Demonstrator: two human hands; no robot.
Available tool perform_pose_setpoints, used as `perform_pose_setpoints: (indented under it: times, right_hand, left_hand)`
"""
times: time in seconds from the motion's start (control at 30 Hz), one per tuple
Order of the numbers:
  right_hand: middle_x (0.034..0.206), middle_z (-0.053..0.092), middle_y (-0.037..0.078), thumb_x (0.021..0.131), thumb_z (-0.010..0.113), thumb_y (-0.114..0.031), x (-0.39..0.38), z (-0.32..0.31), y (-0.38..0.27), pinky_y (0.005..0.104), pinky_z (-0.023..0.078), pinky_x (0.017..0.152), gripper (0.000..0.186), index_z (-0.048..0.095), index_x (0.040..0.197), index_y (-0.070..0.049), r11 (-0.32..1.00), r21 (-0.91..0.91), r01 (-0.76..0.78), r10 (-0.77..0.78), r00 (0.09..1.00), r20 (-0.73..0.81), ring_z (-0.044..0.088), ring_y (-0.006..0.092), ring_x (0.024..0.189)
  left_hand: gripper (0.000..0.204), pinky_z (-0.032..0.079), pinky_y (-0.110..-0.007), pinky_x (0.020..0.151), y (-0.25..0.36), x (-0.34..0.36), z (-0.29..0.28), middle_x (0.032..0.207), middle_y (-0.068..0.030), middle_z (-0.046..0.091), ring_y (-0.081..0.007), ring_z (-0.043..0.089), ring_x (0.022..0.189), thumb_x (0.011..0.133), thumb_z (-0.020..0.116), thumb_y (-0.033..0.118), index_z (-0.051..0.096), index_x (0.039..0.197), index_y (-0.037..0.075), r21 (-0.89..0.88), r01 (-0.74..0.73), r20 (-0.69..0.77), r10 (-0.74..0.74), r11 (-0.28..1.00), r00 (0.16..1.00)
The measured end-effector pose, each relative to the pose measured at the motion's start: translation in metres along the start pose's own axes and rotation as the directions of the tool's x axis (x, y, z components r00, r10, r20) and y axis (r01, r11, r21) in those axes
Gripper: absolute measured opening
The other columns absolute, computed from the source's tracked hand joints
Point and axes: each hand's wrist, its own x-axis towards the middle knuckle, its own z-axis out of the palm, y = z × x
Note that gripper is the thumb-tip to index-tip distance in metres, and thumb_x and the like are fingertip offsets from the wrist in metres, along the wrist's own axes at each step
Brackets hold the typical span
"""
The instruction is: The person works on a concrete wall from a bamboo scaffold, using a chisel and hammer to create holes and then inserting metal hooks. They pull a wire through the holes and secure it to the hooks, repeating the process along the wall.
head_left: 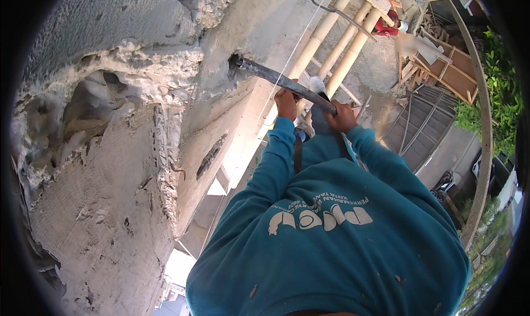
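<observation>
A long dark metal bar (256,73) runs diagonally, its far end in a rough hole (232,67) in the grey concrete wall (110,189). My left hand (286,102) is closed on the bar near its middle, fingers partly hidden behind it. Farther along to the right, my right hand (342,118) grips the same bar near its lower end. Both forearms are in teal sleeves, and my torso fills the lower middle. Part of a white shoe (317,83) shows beneath the bar. A thin pale string (301,43) passes across the bar.
Bamboo poles (317,34) stand out beside the wall, around my feet. Far below are a person in red (381,29), scrap wood panels (452,67), a dark metal grid (408,128) and green foliage (491,89). A curved pale bar (483,106) crosses the right side.
</observation>
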Motion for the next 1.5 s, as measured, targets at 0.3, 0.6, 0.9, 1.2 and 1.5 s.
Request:
perform_pose_setpoints:
  times: [0.3,0.6,0.9,1.2,1.5]
  right_hand:
    - [0.068,0.061,0.02,0.073,0.067,-0.018,0.053,0.048,0.024,0.0479,0.049,0.061,0.016,0.061,0.084,-0.007,0.992,0.123,0.022,-0.017,0.999,-0.042,0.062,0.0413,0.069]
    - [0.07,0.064,0.022,0.083,0.061,-0.016,0.136,0.054,0.102,0.0463,0.052,0.061,0.013,0.062,0.083,-0.003,0.989,0.065,-0.132,0.144,0.961,-0.234,0.064,0.0401,0.067]
    - [0.07,0.064,0.022,0.079,0.062,-0.018,0.092,0.013,0.072,0.0463,0.053,0.067,0.017,0.063,0.09,-0.005,0.931,0.085,-0.354,0.364,0.908,-0.207,0.065,0.0412,0.071]
    - [0.071,0.065,0.022,0.078,0.06,-0.017,0.056,0.015,0.029,0.0455,0.051,0.064,0.019,0.064,0.085,0.0,0.934,0.17,-0.314,0.345,0.916,-0.203,0.066,0.0392,0.071]
    - [0.078,0.064,0.025,0.083,0.059,-0.023,0.018,-0.019,-0.014,0.0455,0.049,0.07,0.025,0.065,0.089,0.001,0.94,0.191,-0.281,0.324,0.913,-0.247,0.065,0.0416,0.078]
  left_hand:
    - [0.02,0.043,-0.022,0.052,-0.003,0.006,-0.005,0.069,-0.002,0.06,-0.0076,0.052,0.058,0.093,0.052,0.007,0.069,0.101,0.0,0.265,-0.157,-0.007,0.165,0.951,0.986]
    - [0.029,0.041,-0.024,0.058,0.006,0.005,-0.02,0.071,-0.002,0.06,-0.0078,0.05,0.062,0.093,0.06,0.022,0.07,0.099,-0.005,0.515,-0.047,0.004,0.053,0.856,0.999]
    - [0.027,0.04,-0.021,0.058,0.027,0.001,0.0,0.077,-0.0043,0.062,-0.0071,0.049,0.063,0.091,0.062,0.019,0.069,0.1,-0.005,0.428,0.051,-0.027,-0.044,0.902,0.999]
    - [0.028,0.047,-0.022,0.063,0.021,0.01,-0.018,0.083,-0.0056,0.065,-0.0083,0.054,0.068,0.091,0.062,0.019,0.068,0.108,-0.002,0.437,0.018,0.038,-0.038,0.899,0.999]
    - [0.034,0.056,-0.029,0.07,0.018,0.015,-0.016,0.097,-0.0098,0.067,-0.017,0.064,0.082,0.092,0.059,0.019,0.06,0.119,-0.001,0.238,0.006,0.071,-0.023,0.971,0.997]
